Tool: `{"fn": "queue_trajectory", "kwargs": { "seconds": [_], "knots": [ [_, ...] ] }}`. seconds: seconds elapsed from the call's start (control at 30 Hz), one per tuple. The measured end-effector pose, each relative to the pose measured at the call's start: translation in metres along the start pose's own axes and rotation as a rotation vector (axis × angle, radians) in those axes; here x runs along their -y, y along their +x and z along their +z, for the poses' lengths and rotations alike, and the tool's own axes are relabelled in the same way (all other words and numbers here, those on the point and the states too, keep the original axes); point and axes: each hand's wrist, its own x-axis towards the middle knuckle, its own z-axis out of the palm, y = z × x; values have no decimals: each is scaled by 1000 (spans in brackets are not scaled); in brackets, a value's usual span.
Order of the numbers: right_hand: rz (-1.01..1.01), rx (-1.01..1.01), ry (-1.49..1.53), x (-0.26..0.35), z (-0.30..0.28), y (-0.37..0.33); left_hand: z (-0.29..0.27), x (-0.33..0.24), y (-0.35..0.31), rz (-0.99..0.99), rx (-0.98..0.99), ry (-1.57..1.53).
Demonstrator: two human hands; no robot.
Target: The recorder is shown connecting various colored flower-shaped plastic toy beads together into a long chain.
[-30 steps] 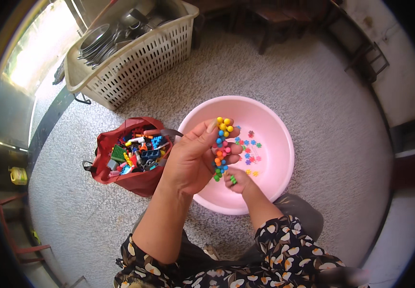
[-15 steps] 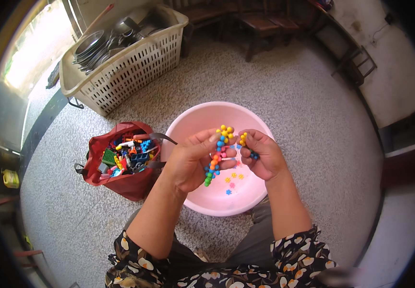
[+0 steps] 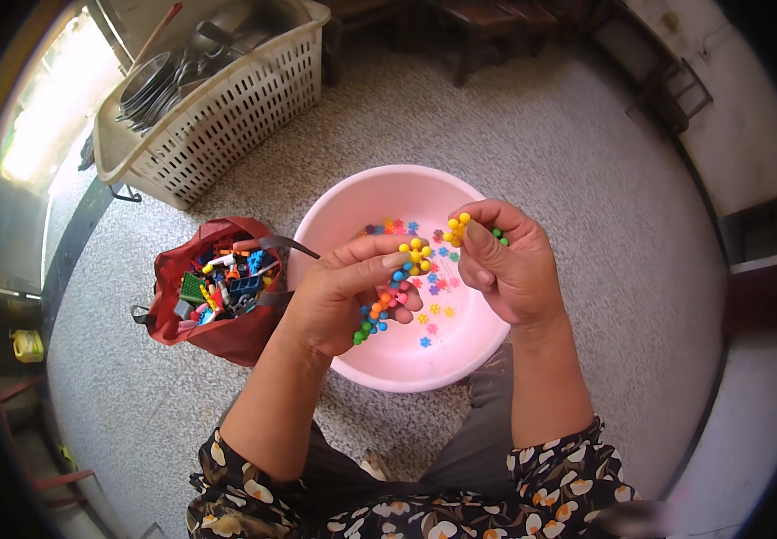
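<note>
My left hand (image 3: 330, 301) is closed round a chain of knobbed, flower-shaped plastic toy pieces (image 3: 383, 305) in orange, pink, blue and green. At its upper end, thumb and fingers pinch a yellow flower-shaped piece (image 3: 416, 255). My right hand (image 3: 516, 265), a little higher and to the right, pinches another yellow knobbed piece (image 3: 456, 229). Green knobs (image 3: 500, 235) poke out behind its fingers; how they join the yellow piece is hidden. A small gap separates the two yellow pieces. Below both hands, a pink basin (image 3: 379, 379) holds several scattered flower-shaped pieces in mixed colours.
Left of the basin stands a red fabric bag (image 3: 226, 346) full of mixed toy bricks, its dark strap reaching toward my left forearm. A cream slatted crate (image 3: 226, 117) with metal pans is behind it. Dark wooden furniture (image 3: 496, 27) lines the far side of the speckled floor.
My right hand has risen, turned and drawn slightly away from the left, bringing green knobs into sight. My left hand and its chain have shifted left and tilted. The whole view has shifted slightly.
</note>
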Motion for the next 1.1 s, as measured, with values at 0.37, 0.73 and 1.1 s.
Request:
{"fn": "queue_trajectory", "kwargs": {
  "seconds": [0.37,0.73,1.1],
  "knots": [
    [-53,23,-260,1,-3,-11,13,8,1,-3,-77,61],
    [-140,52,-403,-1,-2,-8,2,4,-3,-22,-65,86],
    [-227,72,-565,-4,-4,-7,4,5,-5,-20,-114,114]
  ]
}}
